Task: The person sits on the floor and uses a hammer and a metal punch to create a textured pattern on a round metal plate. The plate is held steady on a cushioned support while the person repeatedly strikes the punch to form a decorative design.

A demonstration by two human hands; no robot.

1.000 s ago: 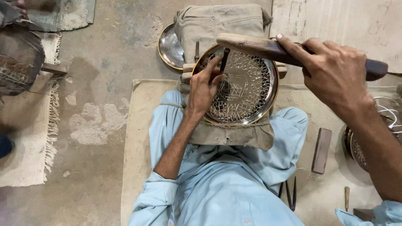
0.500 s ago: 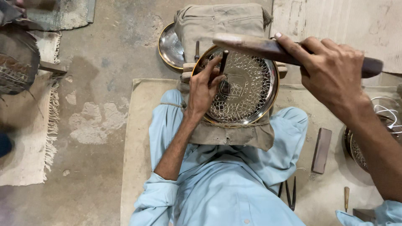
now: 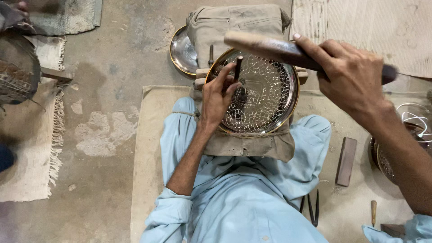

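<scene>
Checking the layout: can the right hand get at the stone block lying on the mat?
Probably not right now: the right hand grips a wooden mallet, though the stone block lies uncovered below that forearm.

The right hand hides the mallet's handle middle, and the right-side bowl is mostly behind the forearm.

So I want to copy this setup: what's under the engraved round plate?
The engraved round plate rests on a folded khaki cloth pad over the lap. A wooden block pokes out at its upper edge. Anything directly beneath is covered.
</scene>
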